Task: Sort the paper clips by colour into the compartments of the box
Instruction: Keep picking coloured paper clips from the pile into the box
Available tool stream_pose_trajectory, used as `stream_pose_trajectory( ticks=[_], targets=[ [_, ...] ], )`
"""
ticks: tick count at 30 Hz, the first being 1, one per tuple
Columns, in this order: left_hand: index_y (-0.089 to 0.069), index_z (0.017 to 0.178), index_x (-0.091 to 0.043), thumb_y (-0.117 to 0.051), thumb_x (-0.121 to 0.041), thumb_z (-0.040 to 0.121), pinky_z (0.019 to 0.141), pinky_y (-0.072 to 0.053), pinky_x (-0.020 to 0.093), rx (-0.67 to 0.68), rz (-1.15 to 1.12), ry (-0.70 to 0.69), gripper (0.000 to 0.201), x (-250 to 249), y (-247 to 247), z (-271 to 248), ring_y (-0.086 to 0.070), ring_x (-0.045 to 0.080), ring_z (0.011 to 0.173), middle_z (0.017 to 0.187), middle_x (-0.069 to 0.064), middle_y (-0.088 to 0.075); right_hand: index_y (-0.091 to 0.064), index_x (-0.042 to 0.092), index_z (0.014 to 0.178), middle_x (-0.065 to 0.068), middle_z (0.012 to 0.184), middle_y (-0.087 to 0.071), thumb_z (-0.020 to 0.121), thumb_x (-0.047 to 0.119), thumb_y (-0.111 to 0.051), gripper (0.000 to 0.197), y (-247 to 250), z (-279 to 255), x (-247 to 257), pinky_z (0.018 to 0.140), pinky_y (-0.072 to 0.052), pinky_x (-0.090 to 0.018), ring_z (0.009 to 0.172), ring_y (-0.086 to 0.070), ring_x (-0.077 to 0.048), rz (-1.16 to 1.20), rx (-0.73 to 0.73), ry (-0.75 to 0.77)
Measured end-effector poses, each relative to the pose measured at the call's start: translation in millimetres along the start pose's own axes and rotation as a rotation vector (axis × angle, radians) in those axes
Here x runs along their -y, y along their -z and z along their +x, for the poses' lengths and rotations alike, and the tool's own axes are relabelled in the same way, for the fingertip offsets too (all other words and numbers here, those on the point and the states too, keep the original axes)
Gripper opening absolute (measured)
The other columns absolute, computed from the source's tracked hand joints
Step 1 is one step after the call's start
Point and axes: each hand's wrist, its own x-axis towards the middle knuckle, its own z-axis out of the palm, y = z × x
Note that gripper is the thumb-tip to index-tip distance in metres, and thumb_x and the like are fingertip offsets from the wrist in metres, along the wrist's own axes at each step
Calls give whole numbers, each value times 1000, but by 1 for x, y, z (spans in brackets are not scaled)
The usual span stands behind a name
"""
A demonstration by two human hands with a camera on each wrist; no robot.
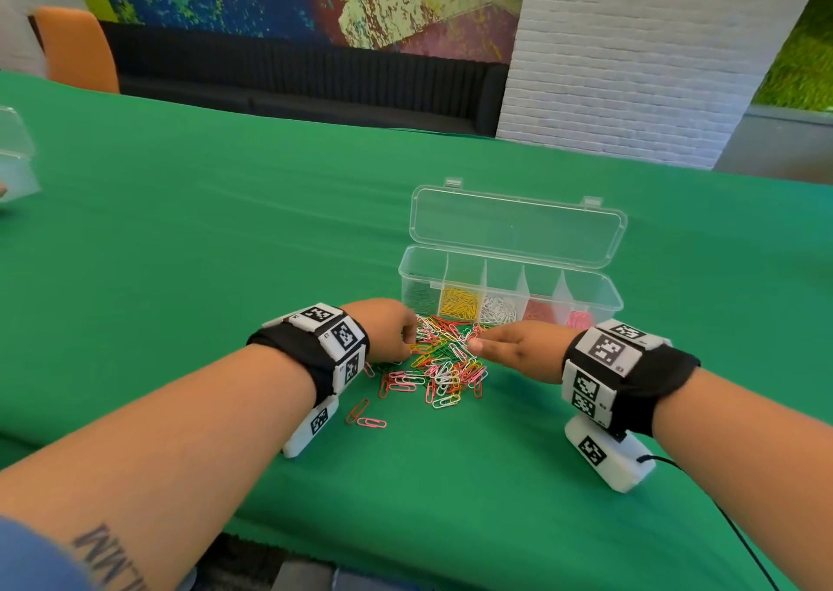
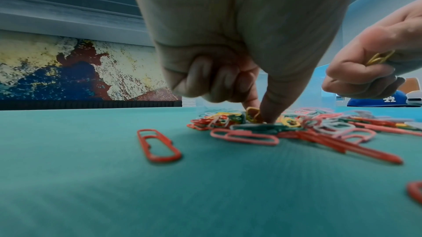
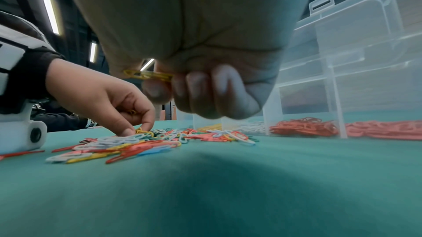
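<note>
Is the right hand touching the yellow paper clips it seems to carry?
Touching. The right wrist view shows the right hand with curled fingers gripping a few yellow wire paper clips against the thumb, above the green tablecloth.

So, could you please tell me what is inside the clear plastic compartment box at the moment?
The clear plastic compartment box holds sorted clips: green, yellow, white, red and pink, one colour per compartment. The right hand covers the lower front of the red and pink ones.

The open box stands just behind the pile of paper clips, with bare green bench all around.
</note>
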Motion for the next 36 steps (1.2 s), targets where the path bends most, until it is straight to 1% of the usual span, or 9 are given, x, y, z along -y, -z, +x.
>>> stream_pose_trajectory(
  ticks=[7, 9, 11, 16, 19, 23, 28, 31, 36],
  targets=[
    [-55, 88, -19, -66, -35, 86, 52, -32, 19, 24, -119, 9, 20, 1, 0, 1, -42, 5, 61, 72, -9, -47, -43, 15, 138, -7, 140, -48, 99, 46, -17, 56, 1, 1, 2, 110, -31, -33, 130, -43, -22, 48, -104, -32],
    [-54, 87, -18, -64, -37, 86, 53, -33, 20, 8, -157, 6, 22, 1, 0, 1, -44, 8, 63, 72, -8, -49, -56, 22, 112, -3, 112, -61, 102, 39, -21, 40, 1, 4, 0, 94, -40, -28, 112, -53, -23, 32, -168, -37],
    [-50, 86, -17, -56, -39, 91, 53, -33, 20, -12, -190, 11, 24, 0, 0, 0, -42, 10, 63, 72, -6, -47, -42, 28, 78, 8, 78, -48, 102, 33, -25, 31, -1, 8, 0, 72, -36, -24, 87, -49, -19, -4, -189, -61],
    [-38, 90, -15, -33, -34, 101, 51, -29, 25, -21, -246, 78, 23, -2, 1, -2, -31, 13, 57, 68, -2, -37, -54, 14, 106, 12, 72, -41, 101, 18, -30, 25, -3, 13, 0, 59, -35, -19, 73, -47, -11, 13, -122, -74],
    [-40, 96, -16, -34, -30, 101, 52, -32, 26, -17, -277, 95, 16, -2, 1, -2, -35, 14, 58, 69, -2, -41, -55, 20, 102, 13, 68, -41, 100, 13, -31, 26, -2, 13, 1, 43, -35, -9, 56, -39, -2, 42, -110, -71],
    [-41, 111, -19, -35, -17, 97, 51, -33, 28, -29, -414, 99, 15, -1, 2, -1, -39, 17, 58, 72, 1, -45, -56, 23, 95, 12, 68, -41, 100, 17, -34, 24, -1, 13, 0, 49, -35, -17, 54, -39, -5, 160, -125, -81],
    [-46, 107, -16, -28, -10, 96, 43, -25, 24, -110, -566, 87, 21, -6, 10, -5, -29, 12, 49, 64, -2, -34, -56, 23, 95, 7, 89, -55, 95, 38, -48, 18, -2, 14, 0, 79, -42, -25, 84, -51, -12, 27, -116, -31],
    [-45, 94, -14, -36, -19, 97, 47, -26, 24, -67, -568, 92, 11, -8, 13, -9, -30, 11, 52, 66, -2, -36, -57, 23, 88, 11, 73, -50, 91, 34, -55, 12, -6, 16, 4, 64, -39, -20, 72, -48, -10, 8, -103, 11],
    [-54, 102, -11, -29, -48, 99, 70, -40, 26, -35, -362, 83, 44, -7, 10, -9, -54, 21, 86, 89, 3, -57, -59, 25, 91, 12, 62, -43, 85, 30, -65, 10, -9, 17, 12, 52, -30, -19, 56, -38, -2, -22, -79, 54]
  ],
)
